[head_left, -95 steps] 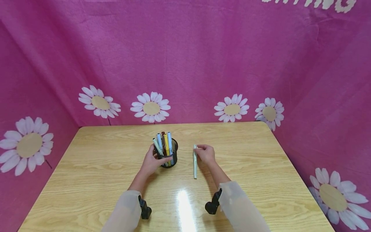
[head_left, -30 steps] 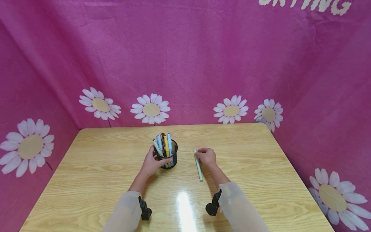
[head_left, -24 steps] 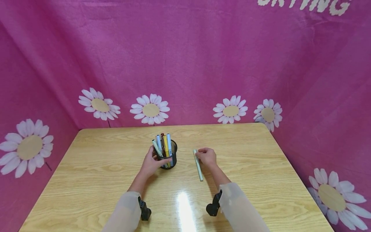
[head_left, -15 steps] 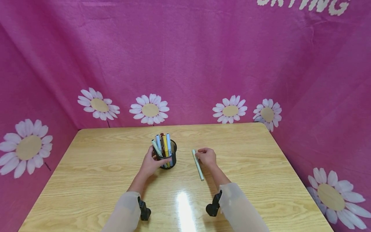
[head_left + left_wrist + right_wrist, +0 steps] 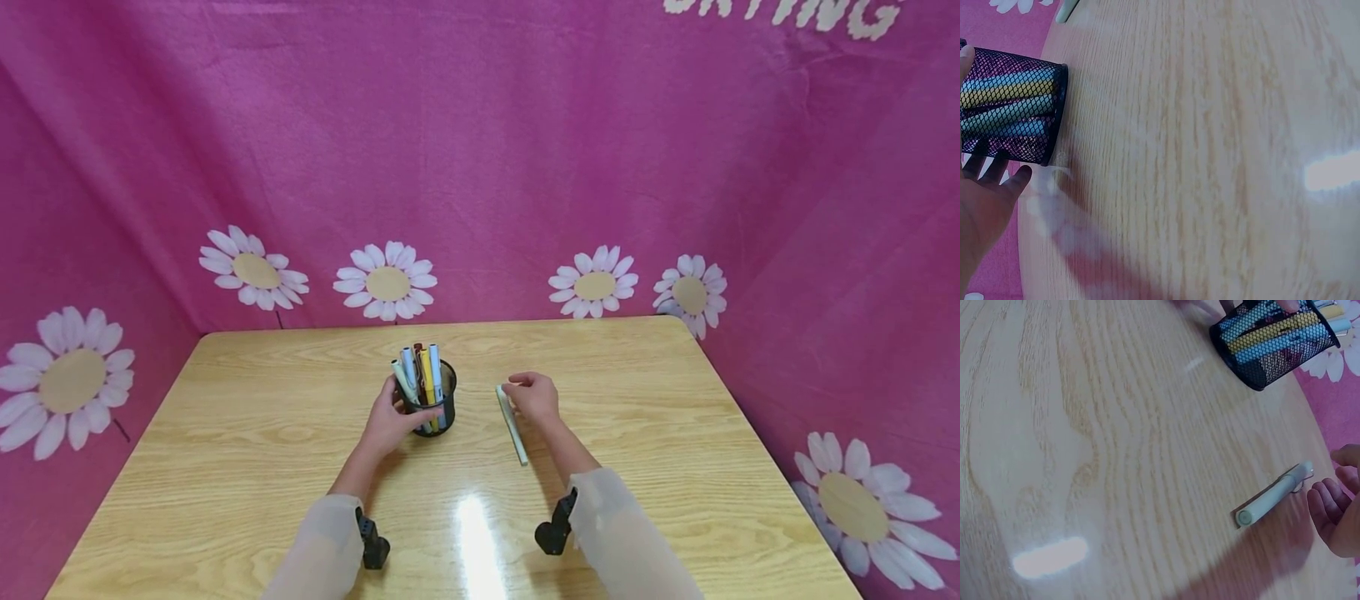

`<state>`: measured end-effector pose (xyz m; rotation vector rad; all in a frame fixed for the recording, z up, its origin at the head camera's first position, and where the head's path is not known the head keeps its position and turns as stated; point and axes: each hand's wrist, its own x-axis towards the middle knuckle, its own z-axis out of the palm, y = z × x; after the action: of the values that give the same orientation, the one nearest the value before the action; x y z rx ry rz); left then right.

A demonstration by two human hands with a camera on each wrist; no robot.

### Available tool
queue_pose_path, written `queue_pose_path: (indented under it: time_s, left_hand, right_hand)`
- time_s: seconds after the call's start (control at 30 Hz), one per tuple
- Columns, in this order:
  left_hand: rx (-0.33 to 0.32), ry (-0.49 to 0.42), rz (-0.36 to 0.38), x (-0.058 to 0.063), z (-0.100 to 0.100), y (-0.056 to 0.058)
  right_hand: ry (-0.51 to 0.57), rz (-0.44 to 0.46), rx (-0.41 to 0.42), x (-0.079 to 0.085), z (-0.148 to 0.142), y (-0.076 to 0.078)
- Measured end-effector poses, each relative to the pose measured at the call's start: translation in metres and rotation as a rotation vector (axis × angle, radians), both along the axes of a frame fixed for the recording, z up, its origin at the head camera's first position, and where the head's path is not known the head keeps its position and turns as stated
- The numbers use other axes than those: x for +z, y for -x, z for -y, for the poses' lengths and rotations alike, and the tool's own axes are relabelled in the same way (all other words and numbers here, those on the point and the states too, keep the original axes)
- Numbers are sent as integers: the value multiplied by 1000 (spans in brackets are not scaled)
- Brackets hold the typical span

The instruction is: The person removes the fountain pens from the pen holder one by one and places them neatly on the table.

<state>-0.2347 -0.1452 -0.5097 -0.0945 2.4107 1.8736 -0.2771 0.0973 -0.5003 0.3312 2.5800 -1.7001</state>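
Head view: left hand (image 5: 387, 422) wrapped around black mesh pen cup (image 5: 438, 408), markers (image 5: 420, 375) upright inside; right hand (image 5: 534, 397) loosely curled, holding nothing, just right of pale pen (image 5: 512, 424) flat on bench (image 5: 247, 433).

Left wrist: fingers (image 5: 997, 172) against cup (image 5: 1013, 106).

Right wrist: fingertips (image 5: 1329, 503) clear of pen (image 5: 1272, 501).

A staged recording booth, not a lived-in room

Pink daisy-print cloth (image 5: 480, 167) hangs as backdrop on three sides of a lone wooden counter (image 5: 637, 417), and white lettering (image 5: 787, 12) runs along the cloth's top edge.
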Motion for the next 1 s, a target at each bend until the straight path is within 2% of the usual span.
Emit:
queue_pose_path:
  time_s: [0.23,0.6,1.0]
  left_hand:
    - [-7,2,-21,0,1,1]
    - [0,2,-6,2,0,0]
    - [2,8,-7,1,-1,0]
  right_hand:
    - [51,-24,35,11,7,2]
    - [31,-81,85,37,26,-4]
    - [36,-184,151,48,49,-6]
